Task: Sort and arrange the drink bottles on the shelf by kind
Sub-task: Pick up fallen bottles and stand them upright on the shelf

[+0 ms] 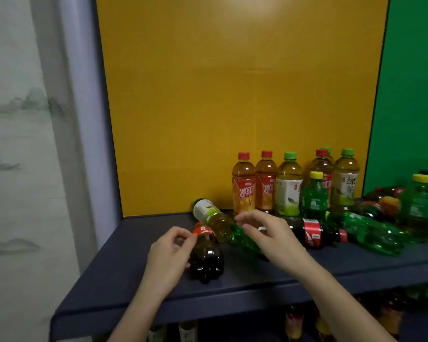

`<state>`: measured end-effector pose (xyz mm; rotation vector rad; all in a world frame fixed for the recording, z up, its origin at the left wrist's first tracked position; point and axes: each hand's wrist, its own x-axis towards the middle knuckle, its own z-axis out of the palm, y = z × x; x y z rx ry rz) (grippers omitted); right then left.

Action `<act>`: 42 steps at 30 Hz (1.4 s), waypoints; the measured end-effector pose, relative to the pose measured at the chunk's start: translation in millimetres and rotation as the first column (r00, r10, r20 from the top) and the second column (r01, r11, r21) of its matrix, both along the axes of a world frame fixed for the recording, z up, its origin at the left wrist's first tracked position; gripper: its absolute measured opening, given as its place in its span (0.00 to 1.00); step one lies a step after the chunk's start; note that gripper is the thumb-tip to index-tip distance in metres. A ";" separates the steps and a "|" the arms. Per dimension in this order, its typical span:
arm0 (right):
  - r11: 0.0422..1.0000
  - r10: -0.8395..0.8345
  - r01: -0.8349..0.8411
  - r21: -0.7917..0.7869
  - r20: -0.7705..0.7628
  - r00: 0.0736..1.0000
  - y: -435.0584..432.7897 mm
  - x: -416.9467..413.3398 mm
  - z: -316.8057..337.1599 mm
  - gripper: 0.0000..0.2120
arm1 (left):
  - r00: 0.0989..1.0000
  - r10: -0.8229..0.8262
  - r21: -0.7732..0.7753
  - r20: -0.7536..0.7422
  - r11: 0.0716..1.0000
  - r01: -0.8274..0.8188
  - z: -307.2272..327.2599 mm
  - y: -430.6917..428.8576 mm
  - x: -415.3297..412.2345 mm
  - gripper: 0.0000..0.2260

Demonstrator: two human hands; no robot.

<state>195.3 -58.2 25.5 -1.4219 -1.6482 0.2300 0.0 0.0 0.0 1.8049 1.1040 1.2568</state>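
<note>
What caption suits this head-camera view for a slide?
Left hand and right hand near a lying cola bottle and green soda bottle on the shelf; tea bottles stand behind.

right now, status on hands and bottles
Left hand at fallen cola bottle, grip unclear. Right hand open over fallen green soda bottle. Green tea bottle lying between them.

Iced tea bottles [244, 186], green tea bottles [289, 186] upright at shelf [124, 267] back, mixed. Lying in front: near cola [206, 257], far cola [311, 233], green soda [371, 233], toppled green tea [213, 217].
</note>
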 end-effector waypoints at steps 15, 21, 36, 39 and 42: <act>0.841 0.063 0.189 -0.507 0.439 0.896 177.7 0.4 16.1 0.26 | 0.805 -0.192 -0.411 -0.562 0.909 -0.071 13.4 71.3 43.0 0.41; 0.663 0.018 0.265 -0.700 0.369 0.929 207.5 -16.4 11.7 0.39 | 0.879 -0.221 -0.448 -0.422 0.894 0.009 4.2 78.8 35.7 0.31; 0.893 -0.253 0.213 -0.397 -0.050 0.966 208.9 -35.3 5.9 0.31 | 0.995 0.075 0.071 0.069 0.994 -0.080 3.7 83.5 3.3 0.29; 0.948 -0.264 0.200 -0.249 -0.259 0.929 201.5 -49.1 4.5 0.31 | 0.991 0.079 0.163 0.110 0.982 -0.097 0.3 82.0 -0.9 0.31; 0.976 -0.207 0.148 -0.158 -0.487 0.848 191.0 -61.9 0.9 0.30 | 0.989 0.080 0.219 0.122 0.970 -0.105 -3.0 81.9 -4.7 0.31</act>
